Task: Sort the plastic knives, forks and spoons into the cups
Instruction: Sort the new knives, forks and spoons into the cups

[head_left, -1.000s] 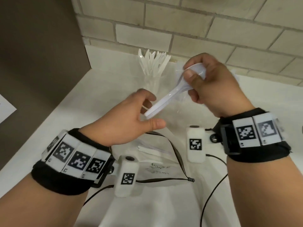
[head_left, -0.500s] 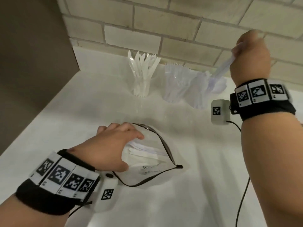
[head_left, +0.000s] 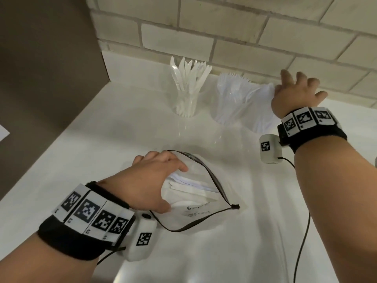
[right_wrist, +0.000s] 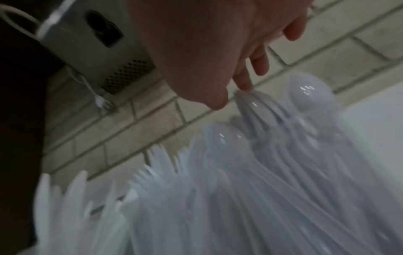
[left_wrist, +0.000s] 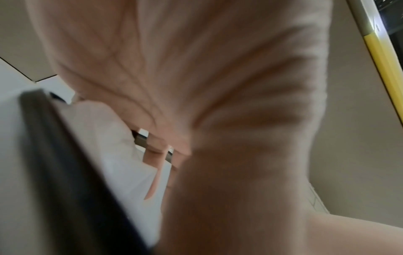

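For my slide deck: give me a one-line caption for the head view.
Right hand open above the spoon cup; left hand reaching into the zip bag of leftover cutlery.

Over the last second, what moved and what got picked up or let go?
The right hand carried its spoons from in front of the chest to the spoon cup on the right and let them go; its fingers are spread now. The left hand dropped to the zip bag and reaches into its mouth. The knife cup and fork cup stayed put.
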### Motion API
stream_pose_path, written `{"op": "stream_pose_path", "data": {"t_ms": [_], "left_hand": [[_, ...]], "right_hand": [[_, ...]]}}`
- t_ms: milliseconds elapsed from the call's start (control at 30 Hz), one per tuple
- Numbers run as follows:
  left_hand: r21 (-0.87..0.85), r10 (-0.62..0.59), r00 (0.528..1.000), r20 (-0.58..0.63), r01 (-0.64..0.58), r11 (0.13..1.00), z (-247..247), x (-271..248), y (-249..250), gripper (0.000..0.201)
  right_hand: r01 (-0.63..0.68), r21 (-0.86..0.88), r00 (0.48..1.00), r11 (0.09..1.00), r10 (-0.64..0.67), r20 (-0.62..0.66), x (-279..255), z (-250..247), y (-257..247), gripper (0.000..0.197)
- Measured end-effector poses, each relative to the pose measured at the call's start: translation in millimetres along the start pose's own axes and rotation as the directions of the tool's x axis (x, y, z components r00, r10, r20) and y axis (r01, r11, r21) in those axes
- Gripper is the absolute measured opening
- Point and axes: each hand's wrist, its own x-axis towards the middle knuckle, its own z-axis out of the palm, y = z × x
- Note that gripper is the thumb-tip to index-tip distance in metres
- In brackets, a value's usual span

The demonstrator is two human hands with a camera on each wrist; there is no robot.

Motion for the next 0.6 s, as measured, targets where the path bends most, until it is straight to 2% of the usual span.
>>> {"op": "stream_pose_path", "data": {"t_ms": [100, 167, 200, 267, 333, 400, 433, 467, 600], "left_hand": [[-0.006, -0.010, 1.000, 0.002, 0.010, 1.000, 0.2, 1.1, -0.4, 0.087], [-0.019, -0.023, 1.000, 0.004, 0.023, 1.000, 1.0, 2.2, -1.0, 0.087], [-0.023, -0.030, 1.000, 0.004, 0.030, 0.999, 1.6, 2.6, -1.1, 0.087], [-0.019, -0.042, 0.999, 0.001, 0.042, 0.999, 2.7, 3.0, 0.2, 0.087], [-0.009, -0.053, 0.999, -0.012, 0.053, 0.999, 2.9, 2.5, 3.4, 0.085], [-0.003, -0.065, 0.998, -0.022, 0.065, 0.998, 3.4, 1.0, 6.2, 0.079], [0.001, -0.072, 0.997, -0.022, 0.072, 0.997, 4.0, -0.3, 7.4, 0.077], [0.012, -0.081, 0.997, -0.017, 0.081, 0.997, 5.5, -1.9, 8.2, 0.078], [0.124, -0.109, 0.994, 0.019, 0.106, 0.987, 12.8, -7.1, 13.4, 0.112]], "right_hand": [[0.070, 0.058, 0.997, 0.996, -0.067, -0.049, -24.4, -31.8, -14.9, 0.042], [0.201, 0.194, 0.977, 0.960, -0.210, 0.029, -48.2, -60.3, -32.3, 0.034], [0.285, 0.261, 0.946, 0.922, -0.314, 0.077, -63.8, -72.9, -42.6, 0.031], [0.441, 0.370, 0.835, 0.818, -0.525, 0.165, -103.3, -88.4, -63.8, 0.026], [0.526, 0.474, 0.671, 0.707, -0.687, 0.280, -142.6, -86.8, -82.8, 0.021], [0.602, 0.448, 0.489, 0.661, -0.749, 0.447, -168.7, -68.1, -95.6, 0.021], [0.650, 0.392, 0.422, 0.651, -0.739, 0.526, -176.5, -55.8, -98.7, 0.022], [0.689, 0.330, 0.393, 0.646, -0.715, 0.578, -180.8, -42.8, -99.4, 0.025], [0.658, 0.169, 0.439, 0.733, -0.557, 0.705, -191.5, -20.0, -97.1, 0.068]]}}
